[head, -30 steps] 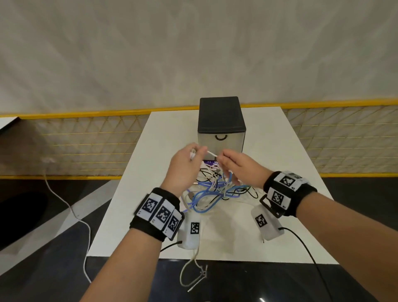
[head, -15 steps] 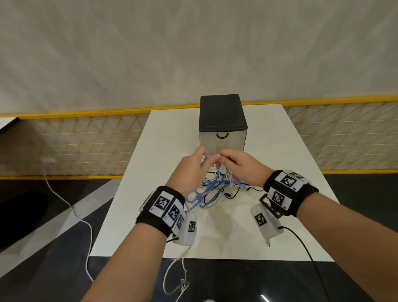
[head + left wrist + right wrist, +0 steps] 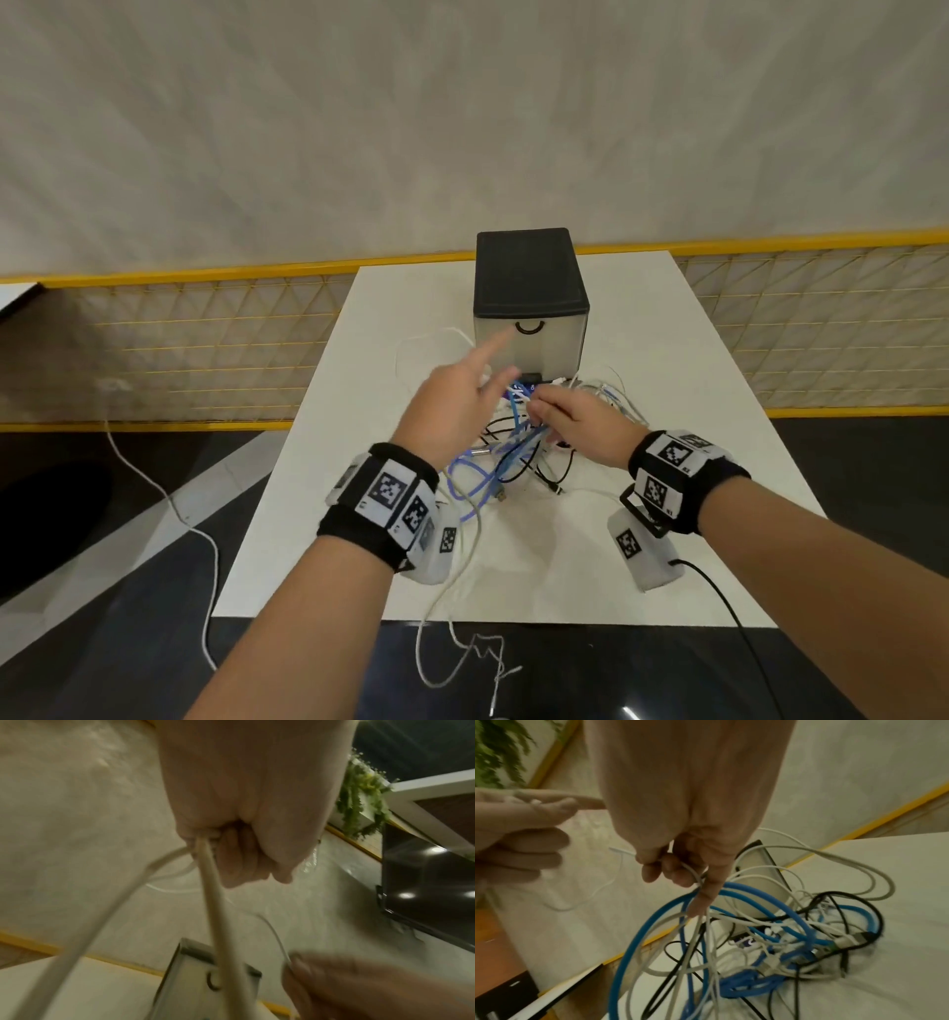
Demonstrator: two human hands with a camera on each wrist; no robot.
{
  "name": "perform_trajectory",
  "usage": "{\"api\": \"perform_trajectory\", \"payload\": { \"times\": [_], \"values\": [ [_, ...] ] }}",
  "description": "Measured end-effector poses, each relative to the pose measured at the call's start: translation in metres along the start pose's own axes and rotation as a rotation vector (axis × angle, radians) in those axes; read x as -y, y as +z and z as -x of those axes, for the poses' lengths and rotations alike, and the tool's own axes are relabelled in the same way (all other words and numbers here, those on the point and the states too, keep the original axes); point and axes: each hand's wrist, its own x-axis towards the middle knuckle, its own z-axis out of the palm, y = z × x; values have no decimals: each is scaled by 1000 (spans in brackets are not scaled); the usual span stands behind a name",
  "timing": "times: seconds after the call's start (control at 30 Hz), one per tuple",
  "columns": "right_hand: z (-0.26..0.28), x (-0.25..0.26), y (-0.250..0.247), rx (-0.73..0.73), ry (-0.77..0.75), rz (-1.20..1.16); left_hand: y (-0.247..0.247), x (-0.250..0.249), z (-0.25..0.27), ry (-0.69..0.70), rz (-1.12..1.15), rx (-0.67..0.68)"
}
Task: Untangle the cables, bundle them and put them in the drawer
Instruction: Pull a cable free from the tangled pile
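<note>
Since a moment ago the left hand (image 3: 452, 406) has swung leftward, its grip clamped on a white cable (image 3: 218, 912), forefinger out. Beside it the right hand (image 3: 575, 426) pinches white strands above the cable tangle (image 3: 506, 457) on the surface (image 3: 667, 390). Beyond stands the closed drawer (image 3: 531, 339).

White bench (image 3: 693, 390) against pale textured wall (image 3: 462, 113); yellow-framed mesh fence (image 3: 205, 334) behind it, dark glossy floor (image 3: 77, 642), green plant (image 3: 365, 797) off left.
</note>
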Motion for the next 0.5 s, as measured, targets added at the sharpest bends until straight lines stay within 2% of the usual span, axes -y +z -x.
{"api": "perform_trajectory", "payload": {
  "times": [0.07,0.13,0.27,0.4,0.43,0.5],
  "values": [
    [-3,8,-2,-48,-70,35,15,-1,-2,-16,-62,104],
    [-5,12,-6,-91,-122,67,19,-1,-5,-26,-28,76],
    [-11,1,-7,-66,-102,79,6,-8,-12,38,61,-151],
    [-7,-23,-7,-25,25,159,-32,-12,-20,15,232,-502],
    [-6,-27,-8,-33,57,151,-42,-9,-22,-7,206,-550],
    [-5,-28,-11,-68,109,101,-53,-1,-23,-74,114,-539]
  ]
}}
